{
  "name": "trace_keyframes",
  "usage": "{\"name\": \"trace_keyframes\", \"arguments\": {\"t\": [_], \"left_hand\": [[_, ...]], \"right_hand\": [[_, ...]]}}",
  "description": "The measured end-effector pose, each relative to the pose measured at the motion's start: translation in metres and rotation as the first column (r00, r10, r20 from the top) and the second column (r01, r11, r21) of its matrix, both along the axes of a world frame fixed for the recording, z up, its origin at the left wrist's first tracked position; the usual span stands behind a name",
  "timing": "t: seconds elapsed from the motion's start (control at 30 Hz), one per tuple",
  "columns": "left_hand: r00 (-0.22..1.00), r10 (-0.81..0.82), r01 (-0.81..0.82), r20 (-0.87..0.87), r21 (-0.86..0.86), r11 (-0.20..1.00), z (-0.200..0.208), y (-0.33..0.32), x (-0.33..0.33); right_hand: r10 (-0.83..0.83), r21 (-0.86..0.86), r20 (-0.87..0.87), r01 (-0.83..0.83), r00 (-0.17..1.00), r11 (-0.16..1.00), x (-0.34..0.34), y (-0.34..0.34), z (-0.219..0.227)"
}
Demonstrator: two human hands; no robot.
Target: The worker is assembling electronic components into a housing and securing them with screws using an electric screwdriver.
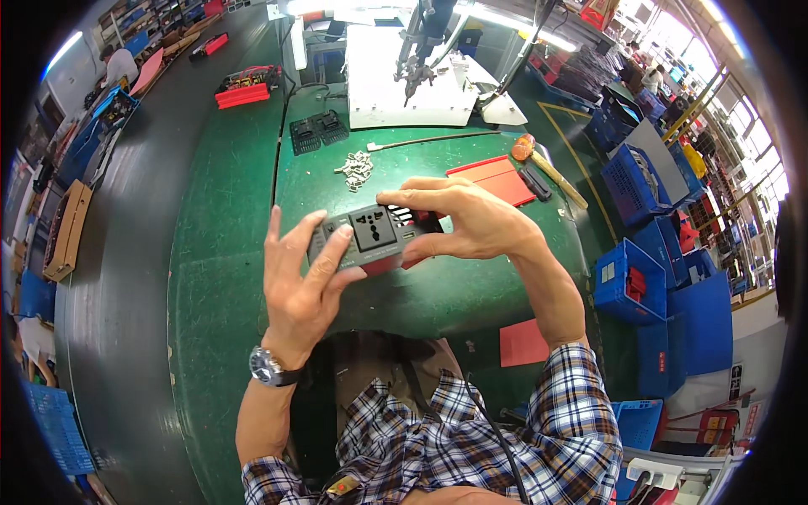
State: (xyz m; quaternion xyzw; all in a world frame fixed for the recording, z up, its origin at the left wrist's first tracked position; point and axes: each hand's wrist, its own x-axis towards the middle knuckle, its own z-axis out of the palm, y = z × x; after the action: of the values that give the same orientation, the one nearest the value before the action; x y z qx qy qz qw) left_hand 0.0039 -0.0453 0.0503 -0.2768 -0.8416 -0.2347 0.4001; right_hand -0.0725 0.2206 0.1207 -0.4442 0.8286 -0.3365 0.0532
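Note:
Between my two hands is a power inverter (373,231), held above the green table, with a dark grey socket face turned up and red housing showing below. My left hand (295,282) closes on its left end, fingers across the top edge and thumb near the front. At the other end, my right hand (471,220) grips it between thumb and fingers, beside a slotted black part. The hands partly cover both ends.
Beyond the inverter lie a pile of small metal pieces (356,171), black plastic panels (318,132), a red plate (495,179), a black end piece (535,182) and a mallet (551,171). A white machine (411,105) stands behind. A conveyor belt (126,278) runs left; blue crates (629,282) stand right.

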Motion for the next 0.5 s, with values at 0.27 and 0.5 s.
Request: {"name": "trace_keyframes", "arguments": {"t": [0.27,0.5], "left_hand": [[0.98,-0.131,0.146,0.15,-0.093,0.985,0.029,0.002,-0.017],[0.934,-0.298,0.299,0.198,0.026,0.954,0.029,0.002,-0.021]], "right_hand": [[-0.012,-0.052,-0.023,0.011,1.0,0.999,-0.002,-0.002,-0.006],[-0.332,-0.19,-0.399,0.277,0.855,0.942,-0.061,0.026,0.012]]}}
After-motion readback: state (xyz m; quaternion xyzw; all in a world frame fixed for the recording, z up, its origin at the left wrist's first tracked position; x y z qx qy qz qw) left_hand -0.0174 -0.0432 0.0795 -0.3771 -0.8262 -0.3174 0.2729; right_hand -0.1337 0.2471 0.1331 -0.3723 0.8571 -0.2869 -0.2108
